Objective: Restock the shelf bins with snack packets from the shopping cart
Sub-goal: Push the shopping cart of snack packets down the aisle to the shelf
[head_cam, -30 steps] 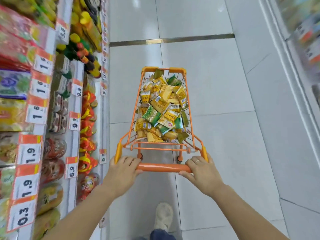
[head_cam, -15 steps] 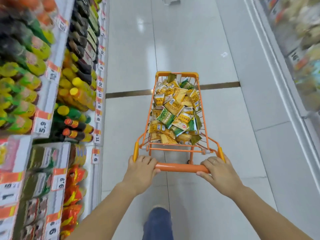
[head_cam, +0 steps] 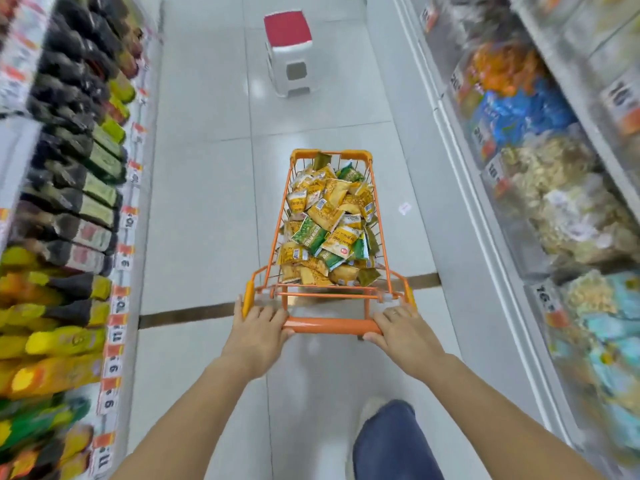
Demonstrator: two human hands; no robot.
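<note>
- Head view: a small orange wire shopping cart stands in the middle of a supermarket aisle on a pale grey tiled floor, its basket pointing away from the person.
- The cart's basket is heaped with small yellow and green foil snack packets, piled loosely up to the rim and lying at all angles.
- The left hand grips the left end of the cart's orange tubular handle bar, fingers curled over the top of the bar.
- The right hand grips the right end of the same bar in the same way; a ring shows on one finger.
- Both bare forearms reach in from the bottom edge, and a blue trouser leg with a pale shoe shows below the right arm.
- On the left runs a shelf of dark and yellow-capped bottles, blurred, with orange-and-white price tags along the shelf edges.
- On the right stand clear-fronted shelf bins holding bagged snacks in orange, blue, beige and pale turquoise, also blurred.
- Farther down the aisle, well beyond the cart, a white plastic stool with a red seat stands on the floor.
- A dark strip crosses the floor beneath the cart's near end.
</note>
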